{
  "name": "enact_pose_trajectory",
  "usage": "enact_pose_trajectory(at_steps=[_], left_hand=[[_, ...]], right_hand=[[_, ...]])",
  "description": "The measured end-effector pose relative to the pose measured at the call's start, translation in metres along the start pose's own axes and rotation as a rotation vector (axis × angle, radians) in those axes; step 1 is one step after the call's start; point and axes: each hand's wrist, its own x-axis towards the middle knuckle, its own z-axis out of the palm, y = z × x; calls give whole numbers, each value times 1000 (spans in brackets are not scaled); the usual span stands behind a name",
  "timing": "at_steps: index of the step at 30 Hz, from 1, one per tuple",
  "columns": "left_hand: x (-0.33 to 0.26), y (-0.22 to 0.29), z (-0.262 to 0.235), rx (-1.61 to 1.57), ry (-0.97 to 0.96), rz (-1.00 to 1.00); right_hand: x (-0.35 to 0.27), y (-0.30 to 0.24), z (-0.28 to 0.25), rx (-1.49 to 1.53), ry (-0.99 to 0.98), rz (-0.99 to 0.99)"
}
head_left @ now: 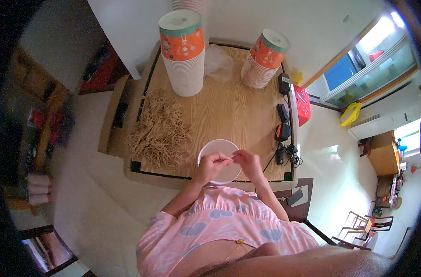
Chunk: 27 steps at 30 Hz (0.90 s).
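Observation:
A white paper bucket point(219, 144) stands at the table's near edge, right in front of my body, its open mouth facing up. Over that mouth my left hand point(211, 166) and my right hand point(249, 164) nearly meet, fingertips pinched close together. Whatever lies between the fingers is too small to make out. To the left of the bucket is a loose, tangled heap of tan twisted cords point(159, 131).
Inverted paper buckets with orange and teal print form a tall stack point(185, 69) at the back left and a shorter stack point(261, 62) at the back right. A clear plastic bag point(218, 62) lies between them. Black adapters and cables point(282, 131) line the table's right edge.

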Motion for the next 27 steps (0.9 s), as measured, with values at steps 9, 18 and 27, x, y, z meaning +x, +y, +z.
enact_pose_trajectory(at_steps=[9,18,27], left_hand=[[-29,-10,-25,331,-54,7],[-1,40,0,351,92,416],[4,4,11,197,-68,-106]], right_hand=[[21,-6,-48,90,469,-153],[-1,-67,8,-177,198,-393],[-19,-55,-13,-327,55,-298]])
